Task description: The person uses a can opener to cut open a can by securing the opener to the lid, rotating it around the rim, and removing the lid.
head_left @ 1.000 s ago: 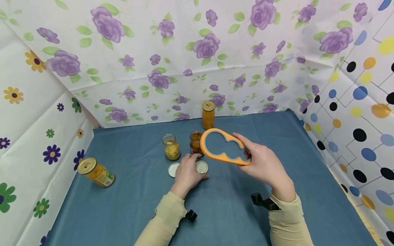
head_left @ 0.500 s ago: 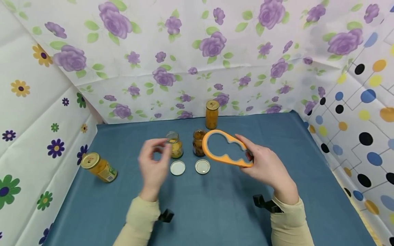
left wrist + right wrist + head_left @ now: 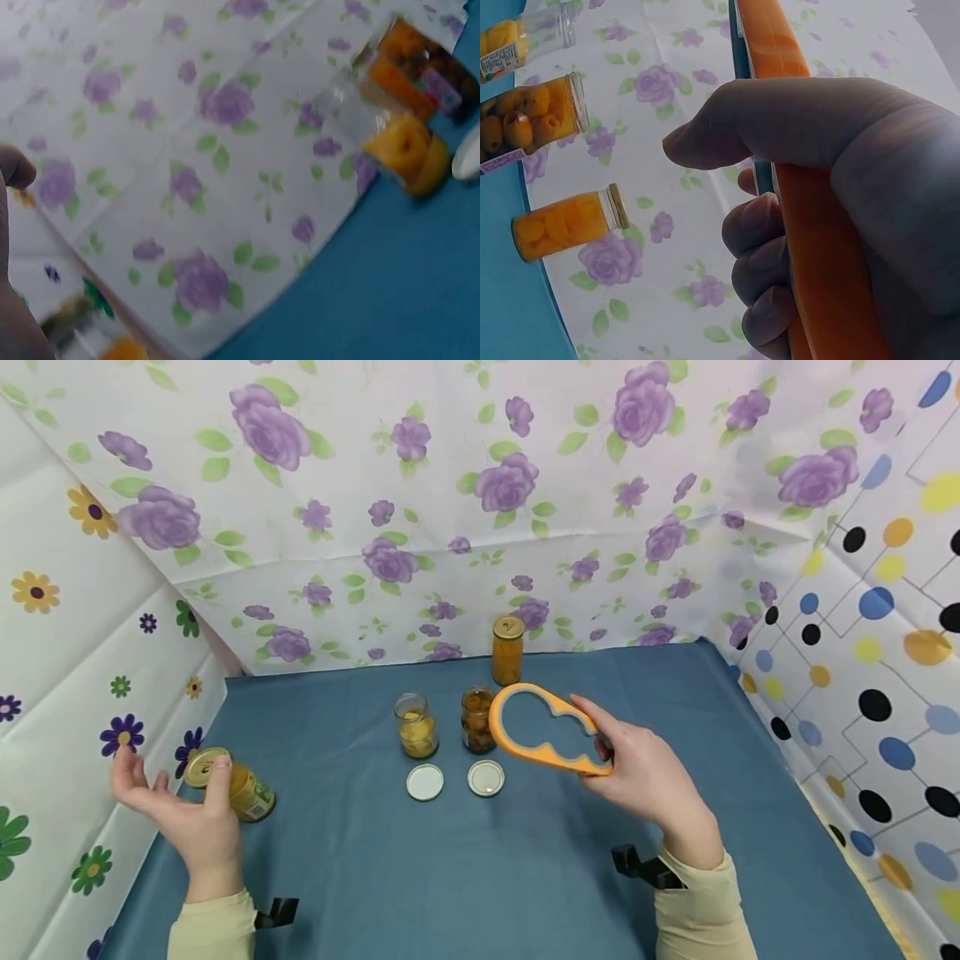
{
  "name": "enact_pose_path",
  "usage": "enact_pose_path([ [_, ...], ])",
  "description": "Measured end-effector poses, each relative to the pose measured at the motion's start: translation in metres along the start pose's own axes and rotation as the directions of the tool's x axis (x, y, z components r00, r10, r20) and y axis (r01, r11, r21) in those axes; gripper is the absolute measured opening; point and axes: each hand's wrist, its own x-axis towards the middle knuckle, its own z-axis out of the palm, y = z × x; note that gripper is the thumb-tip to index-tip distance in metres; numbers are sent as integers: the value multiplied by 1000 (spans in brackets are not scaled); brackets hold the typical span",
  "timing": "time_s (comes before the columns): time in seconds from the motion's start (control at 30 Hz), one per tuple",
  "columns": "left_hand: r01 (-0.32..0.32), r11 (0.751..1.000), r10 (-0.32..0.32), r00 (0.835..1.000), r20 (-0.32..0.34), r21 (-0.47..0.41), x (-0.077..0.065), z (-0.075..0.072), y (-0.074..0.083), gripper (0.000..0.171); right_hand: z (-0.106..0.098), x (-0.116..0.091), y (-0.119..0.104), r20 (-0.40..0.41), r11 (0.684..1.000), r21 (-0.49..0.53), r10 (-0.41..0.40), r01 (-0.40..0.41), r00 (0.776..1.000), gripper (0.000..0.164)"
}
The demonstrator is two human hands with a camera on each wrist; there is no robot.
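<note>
My left hand (image 3: 197,833) is at the far left with its fingers spread. It overlaps a lidded glass jar (image 3: 253,795) of orange fruit, its thumb across the gold lid (image 3: 201,767) in the head view. My right hand (image 3: 652,785) grips an orange jar opener (image 3: 543,755) by its handle end, the looped end pointing left above the cloth. In the right wrist view, thumb and fingers wrap the orange handle (image 3: 829,262). Two lidless jars stand mid-table: one with yellow fruit (image 3: 417,735), one with dark orange-brown contents (image 3: 477,727).
Two lids (image 3: 425,782) lie flat in front of the lidless jars, pale insides up. Another lidded jar (image 3: 507,656) of orange fruit stands at the back edge. Blue cloth (image 3: 420,885) covers the table; patterned sheets (image 3: 322,527) rise behind and on both sides.
My left hand has let go of the lid before the dark jar and moved left to the lidded jar, its fingers spreading. The right hand keeps holding the jar opener in place.
</note>
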Motion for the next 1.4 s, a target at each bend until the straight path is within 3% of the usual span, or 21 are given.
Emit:
enact_pose_path([
  [0.2,137,990,-136,991,-13,17,2,-23,-55,104,-1,1,-2,2,1000,0,0,0,1000,94],
  [0.4,288,957,-289,956,40,39,-8,-32,-85,111,3,5,-5,13,1000,-2,-12,12,1000,94],
  [0.47,322,941,-329,943,57,104,-8,-34,-89,108,3,6,-7,12,1000,-8,-19,19,1000,95],
  [0.6,386,880,-417,907,60,277,-9,-38,-94,99,3,8,-9,14,1000,-13,-29,29,999,96],
  [0.7,415,839,-461,885,56,351,-11,-41,-97,92,2,8,-10,24,999,-12,-30,30,999,96],
  [0.77,422,827,-474,878,58,370,-10,-42,-99,89,2,8,-10,32,1000,-12,-28,28,999,95],
  [0.93,435,810,-496,866,66,392,-11,-41,-100,85,1,6,-10,39,1000,-9,-27,27,999,96],
  [1.27,427,810,-501,861,94,402,-14,-34,-98,87,1,-2,-7,53,1000,-21,1,0,999,97],
  [1.4,415,817,-490,866,101,402,-14,-32,-100,88,1,-2,-7,54,1000,-19,0,1,999,98],
])
